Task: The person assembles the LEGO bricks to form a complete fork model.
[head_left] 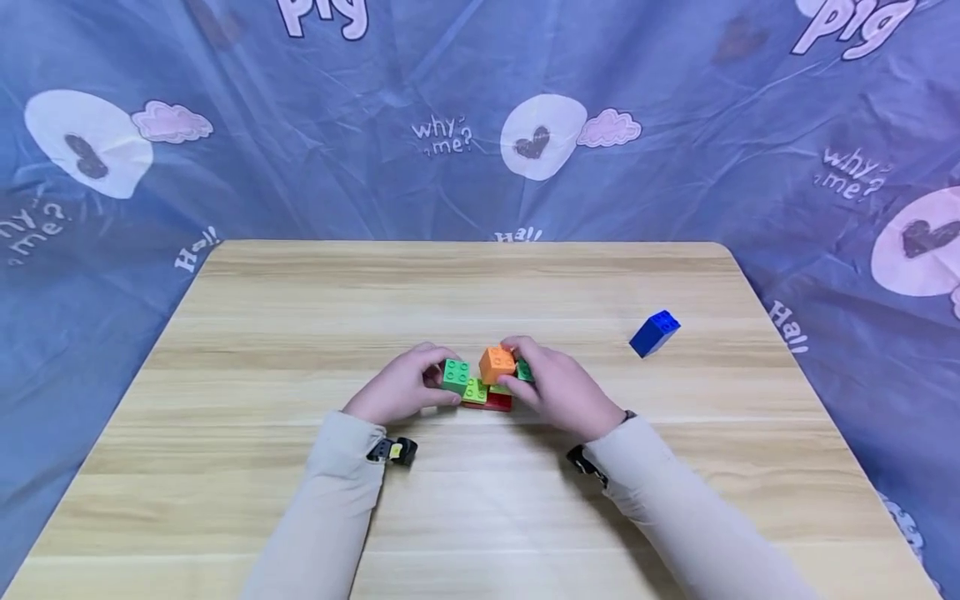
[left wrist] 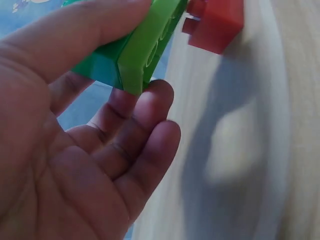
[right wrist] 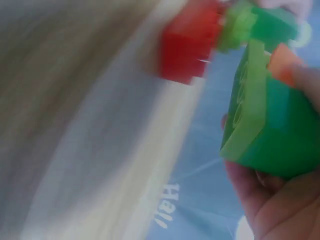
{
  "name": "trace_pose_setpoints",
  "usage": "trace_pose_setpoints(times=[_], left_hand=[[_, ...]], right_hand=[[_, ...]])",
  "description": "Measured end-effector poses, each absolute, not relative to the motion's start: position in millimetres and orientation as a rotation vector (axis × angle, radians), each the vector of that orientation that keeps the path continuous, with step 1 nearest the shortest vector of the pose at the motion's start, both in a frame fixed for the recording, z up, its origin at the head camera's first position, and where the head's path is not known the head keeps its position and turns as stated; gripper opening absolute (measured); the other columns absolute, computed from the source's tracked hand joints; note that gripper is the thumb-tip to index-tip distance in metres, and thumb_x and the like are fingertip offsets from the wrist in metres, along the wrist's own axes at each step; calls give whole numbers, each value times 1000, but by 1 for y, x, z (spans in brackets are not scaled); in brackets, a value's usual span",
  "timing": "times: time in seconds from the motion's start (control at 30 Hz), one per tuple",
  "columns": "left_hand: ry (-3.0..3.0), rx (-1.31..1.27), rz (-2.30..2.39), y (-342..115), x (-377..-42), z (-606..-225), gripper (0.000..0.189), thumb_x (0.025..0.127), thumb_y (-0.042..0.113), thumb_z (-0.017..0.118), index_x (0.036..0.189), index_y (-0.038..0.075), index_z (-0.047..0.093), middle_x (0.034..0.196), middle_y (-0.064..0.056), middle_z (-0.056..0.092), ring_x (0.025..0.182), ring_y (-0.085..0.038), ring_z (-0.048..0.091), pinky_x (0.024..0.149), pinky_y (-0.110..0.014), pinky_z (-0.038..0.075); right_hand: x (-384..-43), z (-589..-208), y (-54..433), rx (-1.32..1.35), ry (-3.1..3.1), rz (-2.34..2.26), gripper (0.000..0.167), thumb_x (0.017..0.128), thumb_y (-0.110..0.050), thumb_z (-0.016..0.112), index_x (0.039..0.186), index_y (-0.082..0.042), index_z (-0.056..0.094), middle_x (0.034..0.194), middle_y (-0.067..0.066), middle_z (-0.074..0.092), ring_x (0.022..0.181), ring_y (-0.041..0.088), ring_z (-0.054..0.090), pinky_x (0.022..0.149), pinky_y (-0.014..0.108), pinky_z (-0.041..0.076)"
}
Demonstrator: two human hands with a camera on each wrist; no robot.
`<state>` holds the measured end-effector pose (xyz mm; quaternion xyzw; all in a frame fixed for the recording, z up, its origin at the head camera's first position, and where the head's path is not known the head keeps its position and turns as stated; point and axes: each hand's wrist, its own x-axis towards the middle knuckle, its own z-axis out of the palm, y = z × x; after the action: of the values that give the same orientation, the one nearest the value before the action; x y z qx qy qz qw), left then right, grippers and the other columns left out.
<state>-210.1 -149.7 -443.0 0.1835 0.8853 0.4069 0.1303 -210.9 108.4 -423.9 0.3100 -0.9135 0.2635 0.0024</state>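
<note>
My left hand (head_left: 401, 385) pinches a green toy brick (head_left: 455, 375) between thumb and fingers. A thin lime brick (left wrist: 131, 70) is fixed along the underside of that green brick. My right hand (head_left: 558, 385) holds an orange brick (head_left: 497, 364) together with a second green brick (right wrist: 292, 125), and another lime brick (right wrist: 250, 107) is joined below this one. Under both held pieces, a red brick (head_left: 498, 403) rests on the table, its studs facing up. In the left wrist view the left-hand piece stands apart from the red brick (left wrist: 217, 25).
To the right, farther back on the wooden table (head_left: 480, 517), stands a tall blue brick (head_left: 655, 333). A printed blue cloth (head_left: 337, 167) hangs behind the table and along its sides. Black straps with small devices circle both wrists.
</note>
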Motion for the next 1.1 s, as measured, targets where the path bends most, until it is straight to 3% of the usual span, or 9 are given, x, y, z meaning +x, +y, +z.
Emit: trace_pose_setpoints(times=[0.2,0.43,0.67,0.8,0.97,1.1], left_hand=[[2564,561,1127,-148,-213,-453,42,84,24,83,122,18,66,111,2,59,93,-15,54,85,-35,48],[2545,556,1103,-152,-213,-453,42,85,22,82,123,16,65,114,0,58,94,-15,55,88,-37,47],[2538,558,1079,-147,-210,-450,37,86,20,81,119,17,64,116,-2,57,98,-16,54,91,-38,46],[2535,587,1056,-141,-209,-448,34,87,19,80,116,15,64,116,-3,57,100,-17,54,91,-38,47],[2549,585,1010,-140,-209,-444,33,88,20,79,117,14,63,106,-2,56,90,-16,53,82,-35,47],[2555,570,987,-141,-209,-444,34,87,19,79,116,13,63,102,-2,55,87,-16,53,78,-34,47]], right_hand=[[-201,-424,109,842,-2844,969,41,94,-24,73,126,-6,56,106,4,68,83,13,61,73,34,53],[-190,-444,108,699,-2810,1208,37,88,-16,79,118,-10,58,88,2,64,67,10,51,62,29,48],[-195,-452,102,792,-2619,1105,49,86,-12,80,130,-6,59,118,5,64,96,18,63,85,37,55],[-201,-450,102,944,-2628,947,44,88,-11,77,128,-6,58,121,5,60,102,19,62,88,36,55],[-205,-449,101,1117,-2609,752,42,87,-9,77,123,-5,56,121,8,56,106,21,61,92,36,54],[-202,-454,101,1122,-2621,799,41,89,-9,75,123,-4,53,123,10,54,110,24,59,95,39,52]])
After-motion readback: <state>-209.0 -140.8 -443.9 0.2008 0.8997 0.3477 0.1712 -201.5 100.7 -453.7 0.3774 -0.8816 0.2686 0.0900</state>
